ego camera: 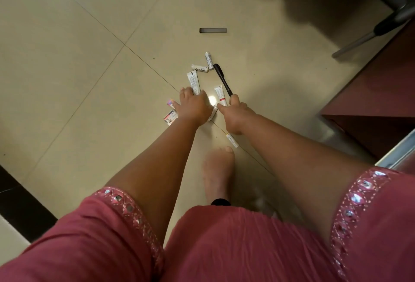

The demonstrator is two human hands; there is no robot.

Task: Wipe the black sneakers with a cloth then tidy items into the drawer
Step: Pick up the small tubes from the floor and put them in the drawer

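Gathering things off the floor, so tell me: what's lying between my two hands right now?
In the head view, a red-banded white tube lies between the left hand and right hand, beside a bright glare spot on bare tile.

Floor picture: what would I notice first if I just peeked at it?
Two bare arms reach down to small white tubes scattered on the tiled floor in the middle. The right hand grips a black pen and a red-banded tube, while the left hand presses down on a tube. Pink sleeves with shiny trim fill the bottom.
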